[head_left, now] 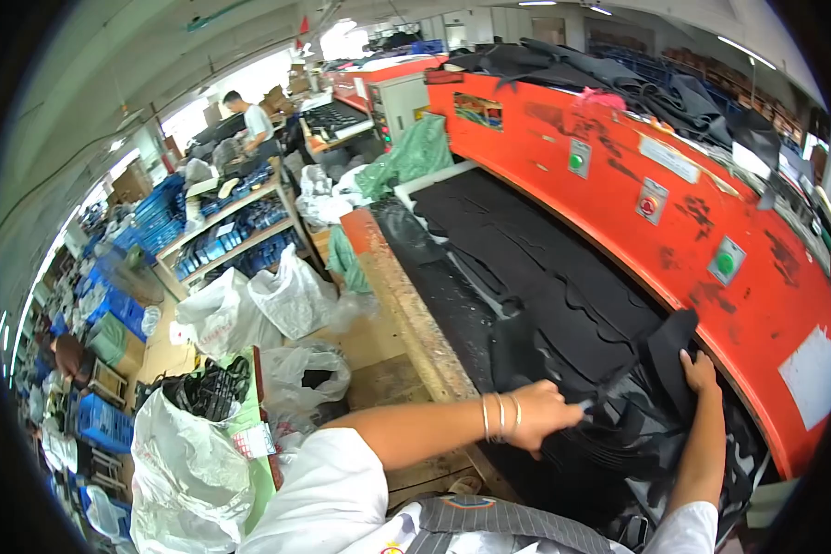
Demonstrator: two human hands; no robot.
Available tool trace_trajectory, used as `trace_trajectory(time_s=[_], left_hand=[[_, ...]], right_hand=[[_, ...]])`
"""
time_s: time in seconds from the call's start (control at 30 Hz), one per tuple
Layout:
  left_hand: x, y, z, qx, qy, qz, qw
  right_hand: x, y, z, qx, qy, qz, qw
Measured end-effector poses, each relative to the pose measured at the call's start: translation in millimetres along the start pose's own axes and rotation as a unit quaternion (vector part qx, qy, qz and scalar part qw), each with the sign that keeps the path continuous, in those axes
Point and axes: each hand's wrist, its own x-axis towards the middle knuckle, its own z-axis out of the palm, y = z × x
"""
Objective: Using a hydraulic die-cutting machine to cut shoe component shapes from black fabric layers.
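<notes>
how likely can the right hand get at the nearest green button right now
Likely yes: the right hand is near the green button on the red panel, with nothing visible between, though it appears to hold black material.

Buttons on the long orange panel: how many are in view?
3: a green button farthest from the right hand, a red button in the middle, and another green button nearest that hand. Any beyond the picture's dark rim would be hidden.

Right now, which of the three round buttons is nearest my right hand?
The rightmost green button; the red button and the other green button sit farther from your right hand.
</notes>
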Motion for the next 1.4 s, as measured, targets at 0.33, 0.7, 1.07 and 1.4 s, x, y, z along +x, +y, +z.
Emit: trace_trajectory(time_s=[0.33,0.7,1.07,1.4], left_hand=[[-32.9,-164.7,-33.3,0.034,-0.122,-0.172,0.977],[9.4,-215.9,1.9,0.023,-0.062,-0.238,0.969],[-12.4,-203.3,6.9,0.115,-0.063,-0.151,0.98],[1.5,-196.6,23.1,0.097,-0.11,-0.13,0.981]], right_hand=[[19.1,2.1,26.0,0.057,0.046,0.149,0.986],[62.3,125.7,77.0,0.13,0.161,0.139,0.968],[37.9,78.6,73.7,-0.152,0.128,0.109,0.974],[36.5,137.3,58.7,-0.1,0.135,0.124,0.978]])
